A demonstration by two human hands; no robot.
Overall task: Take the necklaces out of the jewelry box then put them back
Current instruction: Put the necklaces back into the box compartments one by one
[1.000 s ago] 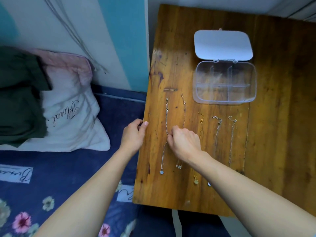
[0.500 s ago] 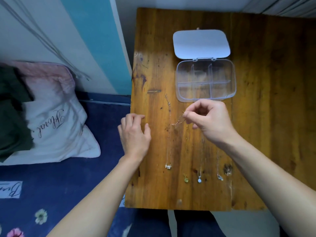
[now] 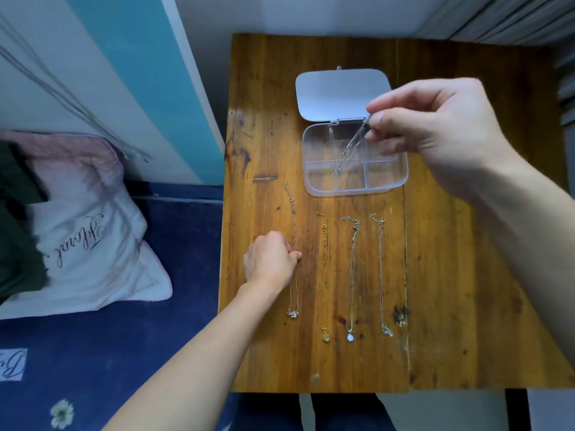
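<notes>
So we're looking at the put-back half of the job here, I think. The right hand (image 3: 435, 132), upper right of the frame, is pinching a thin silver necklace (image 3: 350, 149) between thumb and fingertips and dangling it over the clear jewelry box (image 3: 401, 178), with the low end of the chain hanging about where the dividers cross; I can't tell if it's touching the bottom yet. The box is sitting open near the top middle of the wooden table (image 3: 466, 275), lid (image 3: 339, 91) flipped back, and its compartments are looking empty apart from that chain. Below it, four necklaces are lying stretched out in a row: a silver chain (image 3: 294, 225) on the left, a gold one (image 3: 324, 262), one with a pale pendant (image 3: 352, 269), and another silver one (image 3: 380, 269). The left hand (image 3: 269, 259), centre-left, is curling loosely with fingertips pressing on or pinching that leftmost chain, hard to say which. So roughly one going in, four waiting.
</notes>
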